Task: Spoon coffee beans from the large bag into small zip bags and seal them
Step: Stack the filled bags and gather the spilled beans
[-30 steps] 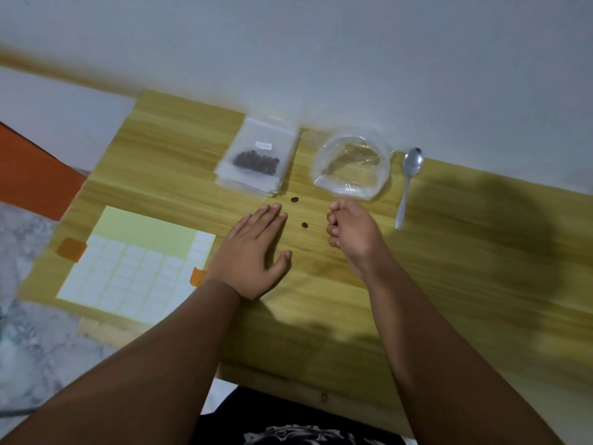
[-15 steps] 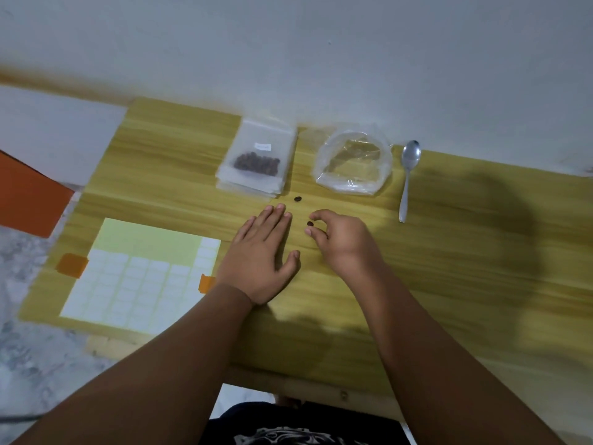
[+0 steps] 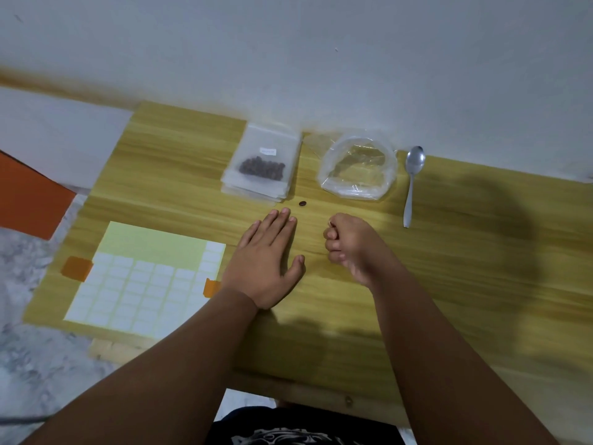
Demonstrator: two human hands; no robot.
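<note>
Grip of right hand (image 3: 348, 245), curled at frame centre, pinched one coffee bean (image 3: 330, 223) below the large bag (image 3: 356, 168), left hand (image 3: 266, 261) flat on table (image 3: 449, 252); so small a bean could slip and roll away.

Likely home: low wooden table (image 3: 449, 268) against plain white wall (image 3: 288, 59), marbled floor (image 3: 29, 364)

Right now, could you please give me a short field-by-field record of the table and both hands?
left hand: flat on the table, holding nothing
right hand: fingers curled, pinching a small dark bean
loose bean: on the table beyond the left hand
small zip bags: stacked, top one holds beans
large bag: open, looks nearly empty
spoon: right of the large bag
</note>
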